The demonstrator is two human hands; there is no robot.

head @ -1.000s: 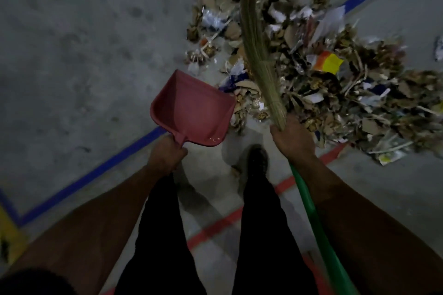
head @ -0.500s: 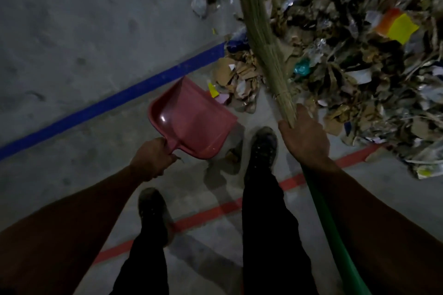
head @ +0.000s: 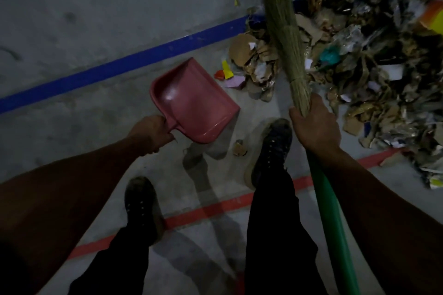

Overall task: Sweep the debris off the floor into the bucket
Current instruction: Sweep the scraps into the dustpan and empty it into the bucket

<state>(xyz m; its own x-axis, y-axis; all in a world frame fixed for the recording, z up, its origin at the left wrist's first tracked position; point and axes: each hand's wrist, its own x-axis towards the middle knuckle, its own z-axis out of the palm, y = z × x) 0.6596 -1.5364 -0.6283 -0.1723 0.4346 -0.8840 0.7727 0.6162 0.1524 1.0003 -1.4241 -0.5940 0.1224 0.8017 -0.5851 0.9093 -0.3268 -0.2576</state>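
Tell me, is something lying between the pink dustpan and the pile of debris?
Nothing big. Only bare floor and a few loose scraps separate the dustpan, held in the left hand, from the debris pile. No bucket is in view.

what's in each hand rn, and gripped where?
Left hand grips the pink dustpan by its short handle. Right hand grips the broom where the bristle bundle meets the green handle.

My left hand [head: 151,133] is curled tight round a handle, arm stretched forward. My right hand [head: 315,127] grips a shaft, knuckles up, forearm angled in from the right.
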